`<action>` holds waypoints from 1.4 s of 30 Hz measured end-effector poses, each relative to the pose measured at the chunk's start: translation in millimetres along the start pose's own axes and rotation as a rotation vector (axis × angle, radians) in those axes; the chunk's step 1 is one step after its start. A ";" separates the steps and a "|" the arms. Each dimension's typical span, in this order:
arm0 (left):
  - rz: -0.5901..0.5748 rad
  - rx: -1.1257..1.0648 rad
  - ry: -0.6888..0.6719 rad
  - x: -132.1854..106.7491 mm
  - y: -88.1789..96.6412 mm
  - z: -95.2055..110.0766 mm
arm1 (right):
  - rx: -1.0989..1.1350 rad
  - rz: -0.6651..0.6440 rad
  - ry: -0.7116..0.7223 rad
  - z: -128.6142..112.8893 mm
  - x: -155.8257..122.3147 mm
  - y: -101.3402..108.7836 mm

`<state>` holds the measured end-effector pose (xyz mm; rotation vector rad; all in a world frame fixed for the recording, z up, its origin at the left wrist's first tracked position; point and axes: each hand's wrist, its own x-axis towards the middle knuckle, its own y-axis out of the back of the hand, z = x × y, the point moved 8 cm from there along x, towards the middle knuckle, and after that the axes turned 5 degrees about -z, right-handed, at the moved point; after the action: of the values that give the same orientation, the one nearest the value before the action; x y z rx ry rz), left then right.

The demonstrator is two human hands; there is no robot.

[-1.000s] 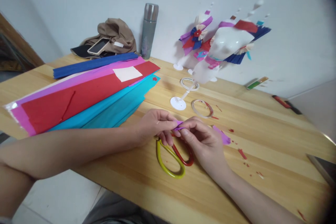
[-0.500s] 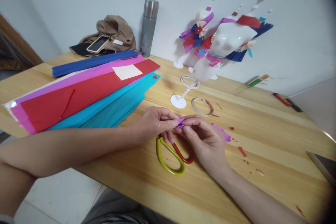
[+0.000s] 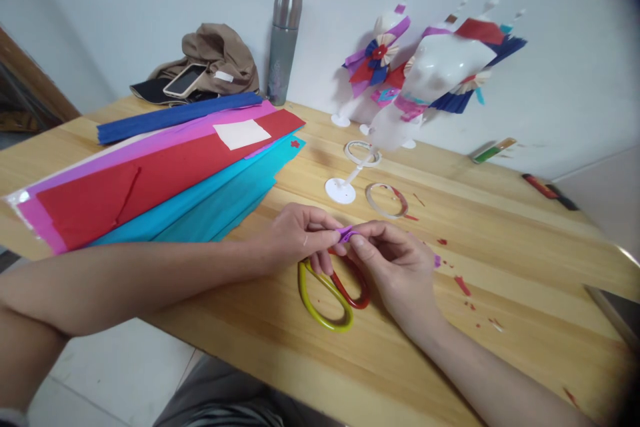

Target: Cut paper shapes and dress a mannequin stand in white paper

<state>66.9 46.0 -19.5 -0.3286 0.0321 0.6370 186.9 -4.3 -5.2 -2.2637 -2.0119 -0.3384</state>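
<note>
A small folded piece of purple crepe paper (image 3: 346,233) is pinched between my two hands over the table. My left hand (image 3: 303,235) grips its left end between thumb and fingers. On the other end, the thumb and forefinger of my right hand (image 3: 395,263) are closed. Beneath them lies a pair of scissors with one yellow and one red handle (image 3: 327,327); its blades are hidden under my left hand. Just beyond my fingers a roll of tape (image 3: 387,201) lies flat, with a strip of red paper by it.
Crepe paper sheets, the red one (image 3: 175,173) on top, spread at the left. A thermos (image 3: 284,47) stands behind, beside a brown cap (image 3: 215,53) and a phone (image 3: 185,80). Decorated balloons (image 3: 445,67) rise on a white stand (image 3: 341,191). Red scraps (image 3: 463,285) litter the right.
The purple paper between my fingers looks more tightly folded. My right hand has shifted slightly and now covers more of the purple scrap behind it. The view has tilted a little.
</note>
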 end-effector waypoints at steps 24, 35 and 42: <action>0.091 0.009 -0.012 -0.5 -1.4 -1.4 | -0.313 0.045 0.118 -12.0 -5.5 3.5; 0.123 0.129 -0.033 -0.3 4.4 -2.6 | -0.230 -0.049 -0.030 6.6 -0.5 -0.8; 0.133 0.258 -0.025 -1.8 4.3 -3.2 | -0.266 -0.054 -0.106 9.8 1.5 1.2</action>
<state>63.1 47.2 -23.6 -0.0692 0.1116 0.7595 189.3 -0.9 -14.2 -2.4290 -2.2017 -0.5309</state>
